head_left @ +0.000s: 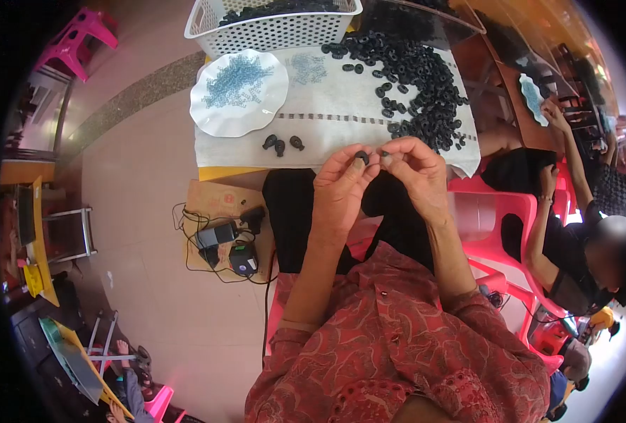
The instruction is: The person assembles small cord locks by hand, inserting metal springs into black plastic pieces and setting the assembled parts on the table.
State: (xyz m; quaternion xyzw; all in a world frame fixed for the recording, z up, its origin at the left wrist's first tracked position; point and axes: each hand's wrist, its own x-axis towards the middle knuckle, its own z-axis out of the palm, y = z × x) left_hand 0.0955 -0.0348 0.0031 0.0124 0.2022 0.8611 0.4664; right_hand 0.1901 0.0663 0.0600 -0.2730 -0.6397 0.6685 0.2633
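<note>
Close to the table's front edge, my left hand (342,185) pinches a small black ring-shaped part (361,156). Beside it, my right hand (417,176) has thumb and forefinger pressed together at a tiny greenish piece (385,154), too small to make out well. The fingertips of both hands nearly meet. Several black parts (429,88) lie heaped on the white cloth (327,144) beyond my right hand. Left of my hands are three black assembled pieces (280,147). A scalloped white plate (203,116) holds many small clear-blue pieces (235,81).
A white perforated basket (277,41) with black parts stands at the back. Below the table's left side, a cardboard piece (198,197) carries adapters and cables (217,235). At right, a person (563,254) sits near a pink chair (496,225). Pink stools stand on the floor.
</note>
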